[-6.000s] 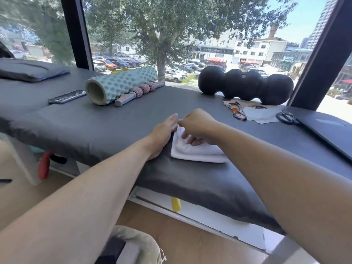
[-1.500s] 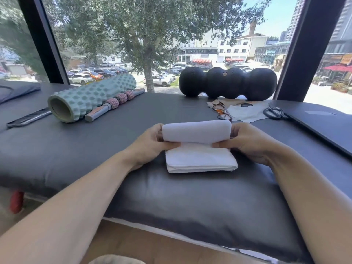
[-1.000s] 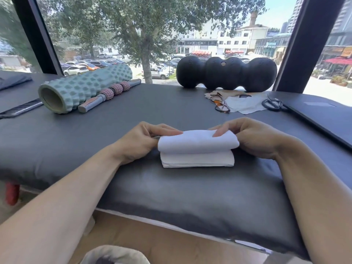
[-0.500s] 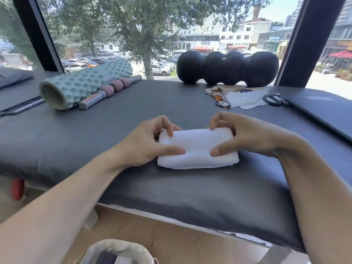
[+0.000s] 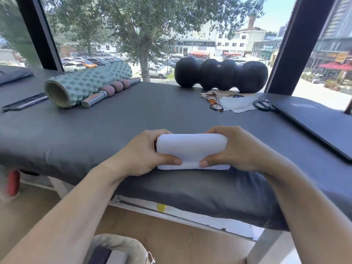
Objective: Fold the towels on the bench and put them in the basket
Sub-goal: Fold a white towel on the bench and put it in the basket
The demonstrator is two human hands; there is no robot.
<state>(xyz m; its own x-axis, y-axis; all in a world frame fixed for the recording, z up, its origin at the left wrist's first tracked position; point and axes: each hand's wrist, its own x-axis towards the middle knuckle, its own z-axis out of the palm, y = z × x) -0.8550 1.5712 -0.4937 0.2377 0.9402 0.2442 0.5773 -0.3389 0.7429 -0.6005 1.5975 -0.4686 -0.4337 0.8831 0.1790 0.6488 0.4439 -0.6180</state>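
The fingers of the left hand (image 5: pixel 142 152) and right hand (image 5: pixel 241 149) curl behind the folded towel (image 5: pixel 191 149), so only the thumbs show in front. The basket (image 5: pixel 122 246) below the worktop's (image 5: pixel 133 119) near edge is cut off by the bottom of the picture. The laptop (image 5: pixel 314 121) at the worktop's right end is cut off likewise. The phone's (image 5: pixel 24 101) screen is too small to read.

- We see tall windows (image 5: pixel 190 35) with dark frame posts (image 5: pixel 291 44) behind the table (image 5: pixel 152 111).
- Bright daylight outside falls on a leafy tree (image 5: pixel 142 25), parked cars (image 5: pixel 91 62) and pale buildings (image 5: pixel 228 40).
- Below us lies a wooden floor (image 5: pixel 181 235).
- The table is padded and dark grey.
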